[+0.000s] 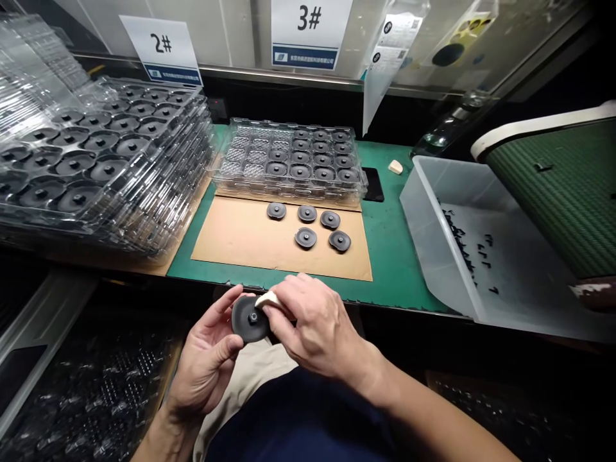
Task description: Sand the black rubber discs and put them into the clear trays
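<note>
My left hand [206,359] grips a round black plastic part [248,324] by its edge, thumb in front and fingers behind. The part has a small raised stem at its middle. My right hand [312,321] is closed on a small cream-coloured block [268,299], which looks like a piece of eraser or sponge. Its end rests against the upper right of the black part's face. Both hands are above my lap, just in front of the bench edge. Several like black parts [307,238] lie on a cardboard sheet [240,234] beyond them.
A clear tray [224,176], partly filled with black parts, stands behind the cardboard. Stacked filled trays [158,192] rise at left. A phone [374,184] and another cream piece [395,167] lie on the green mat [385,256]. A translucent bin [443,256] with small black bits stands right.
</note>
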`<move>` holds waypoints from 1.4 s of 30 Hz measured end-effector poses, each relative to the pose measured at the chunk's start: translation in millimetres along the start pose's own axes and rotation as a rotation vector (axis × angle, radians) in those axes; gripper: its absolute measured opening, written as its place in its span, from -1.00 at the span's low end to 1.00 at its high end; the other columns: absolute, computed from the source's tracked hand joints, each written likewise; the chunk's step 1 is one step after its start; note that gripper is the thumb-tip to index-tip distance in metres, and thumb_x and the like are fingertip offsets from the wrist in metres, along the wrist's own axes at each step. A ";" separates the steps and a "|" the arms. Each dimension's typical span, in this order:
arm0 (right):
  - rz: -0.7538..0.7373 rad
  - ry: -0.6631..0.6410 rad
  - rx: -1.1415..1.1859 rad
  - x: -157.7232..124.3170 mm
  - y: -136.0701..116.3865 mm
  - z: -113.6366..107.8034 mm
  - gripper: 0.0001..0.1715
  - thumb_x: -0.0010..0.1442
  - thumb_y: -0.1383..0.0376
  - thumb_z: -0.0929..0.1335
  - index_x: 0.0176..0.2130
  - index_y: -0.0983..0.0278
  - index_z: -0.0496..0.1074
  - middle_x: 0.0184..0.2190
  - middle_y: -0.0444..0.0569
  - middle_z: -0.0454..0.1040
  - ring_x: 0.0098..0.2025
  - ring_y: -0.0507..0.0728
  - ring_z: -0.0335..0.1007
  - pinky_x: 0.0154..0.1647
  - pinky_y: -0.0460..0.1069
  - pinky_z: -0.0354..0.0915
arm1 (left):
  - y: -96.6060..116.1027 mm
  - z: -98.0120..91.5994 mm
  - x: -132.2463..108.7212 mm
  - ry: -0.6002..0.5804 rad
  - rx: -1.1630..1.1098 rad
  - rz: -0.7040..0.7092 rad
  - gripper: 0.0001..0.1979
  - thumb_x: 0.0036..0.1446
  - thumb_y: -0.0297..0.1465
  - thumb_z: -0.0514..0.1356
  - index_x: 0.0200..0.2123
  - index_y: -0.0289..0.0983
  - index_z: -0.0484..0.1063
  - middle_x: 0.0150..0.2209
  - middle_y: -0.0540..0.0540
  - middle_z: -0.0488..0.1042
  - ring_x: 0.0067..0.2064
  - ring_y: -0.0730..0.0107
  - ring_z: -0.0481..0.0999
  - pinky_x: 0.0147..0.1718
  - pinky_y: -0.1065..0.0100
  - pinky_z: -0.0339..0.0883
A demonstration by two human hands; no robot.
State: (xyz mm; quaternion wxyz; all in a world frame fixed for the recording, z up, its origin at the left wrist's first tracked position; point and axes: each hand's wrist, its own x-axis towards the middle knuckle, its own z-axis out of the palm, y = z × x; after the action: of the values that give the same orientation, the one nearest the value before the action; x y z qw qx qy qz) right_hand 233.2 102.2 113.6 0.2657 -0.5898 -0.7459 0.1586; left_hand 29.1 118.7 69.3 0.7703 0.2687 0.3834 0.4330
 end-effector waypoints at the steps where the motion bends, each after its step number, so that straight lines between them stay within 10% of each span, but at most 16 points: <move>1: -0.038 -0.006 -0.033 1.3 1.1 1.1 -0.75 0.44 0.23 0.27 -0.30 0.25 0.38 -0.36 -0.06 0.40 -0.31 0.10 0.20 -0.24 0.04 0.12 | -1.3 -0.2 -0.6 -0.013 -0.009 -0.037 -0.36 0.00 -0.41 0.53 0.18 -0.08 0.55 0.17 -0.13 0.58 0.16 0.16 0.56 0.12 0.41 0.44; 8: 0.050 0.172 0.368 2.9 15.9 7.4 -0.67 0.48 0.30 0.24 0.17 0.25 0.39 -0.05 0.01 0.55 -0.11 0.07 0.46 -0.01 -0.03 0.32 | -3.6 2.3 -3.6 -0.022 -0.084 -0.091 -0.29 0.02 -0.35 0.51 0.26 -0.07 0.47 0.19 -0.14 0.56 0.22 0.14 0.51 0.14 0.42 0.40; 15: 0.303 -0.219 0.850 -21.4 13.7 21.7 -0.55 0.46 0.10 0.28 -0.39 0.30 0.42 -0.46 -0.17 0.37 -0.41 -0.02 0.25 -0.36 -0.10 0.22 | -1.5 16.0 0.7 0.045 -0.002 -0.058 -0.61 0.13 -0.37 0.43 0.05 -0.16 0.64 0.01 -0.19 0.67 0.10 0.05 0.61 0.09 0.24 0.48; 19: 0.307 -0.091 0.849 -29.0 7.0 35.0 -0.52 0.43 0.14 0.30 -0.50 0.29 0.29 -0.52 -0.20 0.25 -0.43 -0.02 0.15 -0.36 -0.08 0.15 | -7.7 22.3 10.2 0.157 0.146 -0.064 -0.80 0.07 -0.35 0.48 -0.20 -0.25 0.72 -0.27 -0.18 0.72 -0.13 0.11 0.70 -0.08 0.28 0.54; 26: 0.469 0.058 0.872 -31.9 16.2 42.1 -0.52 0.46 0.04 0.26 -0.37 0.30 0.40 -0.44 -0.16 0.29 -0.37 0.02 0.15 -0.31 -0.06 0.14 | -20.4 36.4 10.0 -0.025 0.058 -0.084 -0.38 0.14 -0.43 0.44 0.26 -0.07 0.46 0.10 -0.14 0.62 0.17 0.18 0.55 0.21 0.27 0.35; 33: 0.305 -0.011 0.806 -34.3 11.7 49.8 -0.47 0.48 0.06 0.22 -0.46 0.27 0.24 -0.51 -0.18 0.25 -0.45 -0.01 0.13 -0.38 -0.07 0.09 | -33.1 31.2 24.2 0.218 0.197 -0.060 -0.67 -0.07 -0.35 0.56 -0.21 -0.21 0.63 -0.39 0.00 0.62 -0.36 0.42 0.56 -0.32 0.47 0.42; 42: 0.370 0.019 0.713 -33.2 32.9 66.0 -0.40 0.43 -0.10 0.20 -0.42 0.25 0.38 -0.47 -0.11 0.38 -0.40 0.06 0.31 -0.32 -0.07 0.27 | -29.5 31.1 39.0 0.290 0.147 -0.110 -0.58 -0.12 -0.20 0.57 -0.20 -0.27 0.70 -0.36 -0.13 0.65 -0.38 0.34 0.58 -0.40 0.40 0.44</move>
State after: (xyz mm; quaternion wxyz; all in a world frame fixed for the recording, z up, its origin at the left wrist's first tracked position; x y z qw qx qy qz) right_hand 226.3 83.6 35.2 0.4276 -0.5864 -0.5228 0.4472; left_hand 81.2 136.0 50.8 0.7076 0.2376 0.5354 0.3951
